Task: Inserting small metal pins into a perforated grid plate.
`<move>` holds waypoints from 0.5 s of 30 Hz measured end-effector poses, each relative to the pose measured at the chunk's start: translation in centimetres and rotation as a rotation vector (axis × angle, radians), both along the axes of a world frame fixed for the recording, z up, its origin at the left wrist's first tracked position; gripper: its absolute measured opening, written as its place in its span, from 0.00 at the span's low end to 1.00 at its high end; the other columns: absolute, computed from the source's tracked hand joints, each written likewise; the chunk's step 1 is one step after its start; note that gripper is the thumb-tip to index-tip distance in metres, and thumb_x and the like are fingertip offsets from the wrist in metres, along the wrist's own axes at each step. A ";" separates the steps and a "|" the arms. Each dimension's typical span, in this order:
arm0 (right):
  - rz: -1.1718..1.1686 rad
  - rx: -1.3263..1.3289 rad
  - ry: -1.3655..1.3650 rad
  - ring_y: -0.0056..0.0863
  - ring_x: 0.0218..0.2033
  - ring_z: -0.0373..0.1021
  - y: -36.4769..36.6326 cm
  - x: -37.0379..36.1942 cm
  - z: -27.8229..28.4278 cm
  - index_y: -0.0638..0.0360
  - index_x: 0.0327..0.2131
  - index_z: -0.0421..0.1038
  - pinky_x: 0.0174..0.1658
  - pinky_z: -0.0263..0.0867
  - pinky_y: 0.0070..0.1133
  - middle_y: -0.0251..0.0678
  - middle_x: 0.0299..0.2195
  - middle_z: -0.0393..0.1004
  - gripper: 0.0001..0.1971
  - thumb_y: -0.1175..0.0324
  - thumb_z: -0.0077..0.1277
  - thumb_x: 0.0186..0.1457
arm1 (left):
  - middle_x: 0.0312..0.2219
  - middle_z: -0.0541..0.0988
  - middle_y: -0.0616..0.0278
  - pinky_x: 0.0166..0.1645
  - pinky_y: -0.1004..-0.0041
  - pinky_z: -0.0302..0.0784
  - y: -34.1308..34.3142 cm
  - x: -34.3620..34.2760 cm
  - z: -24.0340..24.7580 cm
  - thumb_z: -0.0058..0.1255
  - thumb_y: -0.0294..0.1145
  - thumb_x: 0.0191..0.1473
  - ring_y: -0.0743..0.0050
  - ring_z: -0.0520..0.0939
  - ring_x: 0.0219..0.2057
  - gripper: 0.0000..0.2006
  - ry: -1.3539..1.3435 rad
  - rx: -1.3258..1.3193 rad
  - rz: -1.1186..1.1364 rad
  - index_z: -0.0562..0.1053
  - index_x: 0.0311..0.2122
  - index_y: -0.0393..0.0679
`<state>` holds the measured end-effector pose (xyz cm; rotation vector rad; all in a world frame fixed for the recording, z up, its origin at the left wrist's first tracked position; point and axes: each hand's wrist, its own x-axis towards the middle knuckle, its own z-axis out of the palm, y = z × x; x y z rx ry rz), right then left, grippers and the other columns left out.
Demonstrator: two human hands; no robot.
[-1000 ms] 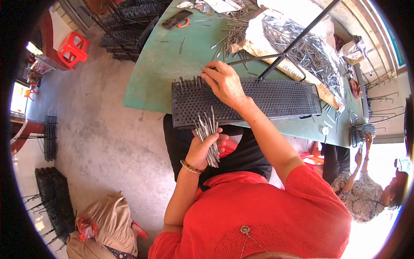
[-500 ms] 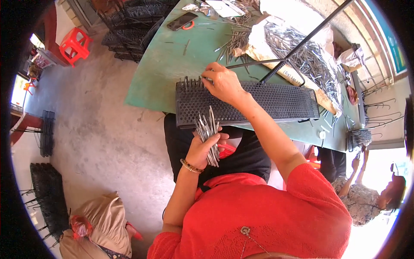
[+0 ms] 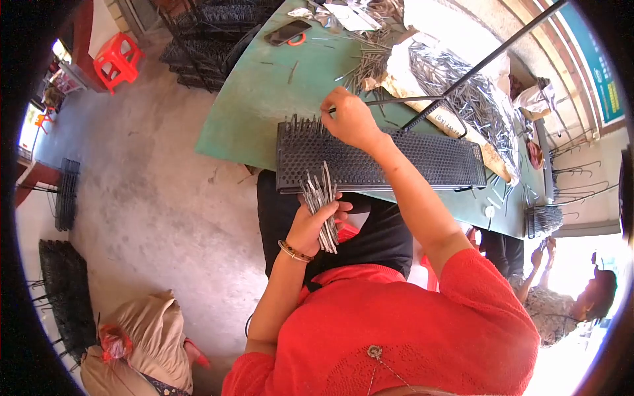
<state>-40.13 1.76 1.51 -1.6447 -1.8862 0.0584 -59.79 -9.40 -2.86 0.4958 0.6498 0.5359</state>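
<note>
My left hand (image 3: 321,218) is wrapped round a bundle of thin grey metal rods (image 3: 321,198) in front of the rack. The rods stick out above and below my fist. A long black perforated rack (image 3: 409,155) lies along the table's near edge, full of small holes. Several rods (image 3: 300,124) stand upright in its far left corner. Over those rods is my right hand (image 3: 350,119), its thumb and fingertips pinched together. Whatever the pinch holds is mostly hidden. A black metal frame (image 3: 441,99) rises from the rack's far side.
The green table (image 3: 247,112) carries an opened sack of loose rods (image 3: 462,92), a pile of rods (image 3: 373,63) and a phone (image 3: 288,32). Black racks (image 3: 201,56) are stacked at the far left. A red stool (image 3: 117,63) stands beyond. Another person (image 3: 555,303) works at right.
My right hand has lifted slightly off the upright rods and its fingers have curled more. My left hand still grips the bundle. The view has shifted a little.
</note>
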 end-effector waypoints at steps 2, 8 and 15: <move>-0.004 0.061 0.042 0.43 0.31 0.69 -0.2 -0.4 1.3 0.62 0.26 0.70 0.33 0.65 0.30 0.41 0.29 0.70 0.04 0.73 0.52 0.42 | 0.34 0.78 0.55 0.33 0.75 0.77 0.1 -0.2 0.0 0.48 0.29 0.54 0.75 0.78 0.30 0.13 -0.015 0.009 -0.007 0.69 0.45 0.39; -0.083 0.034 0.108 0.42 0.29 0.69 -2.7 -1.3 2.0 0.62 0.26 0.70 0.31 0.65 0.29 0.40 0.30 0.70 0.05 0.73 0.53 0.42 | 0.35 0.78 0.54 0.33 0.75 0.77 0.0 -0.3 -0.3 0.49 0.31 0.54 0.75 0.79 0.30 0.13 0.007 -0.013 0.027 0.68 0.44 0.39; -0.023 0.124 0.043 0.34 0.23 0.69 -4.1 -2.0 0.4 0.59 0.31 0.73 0.29 0.66 0.25 0.38 0.31 0.70 0.06 0.71 0.53 0.47 | 0.34 0.78 0.54 0.31 0.75 0.77 -0.1 -0.6 -0.7 0.49 0.31 0.54 0.75 0.78 0.29 0.13 -0.022 0.017 0.008 0.68 0.44 0.39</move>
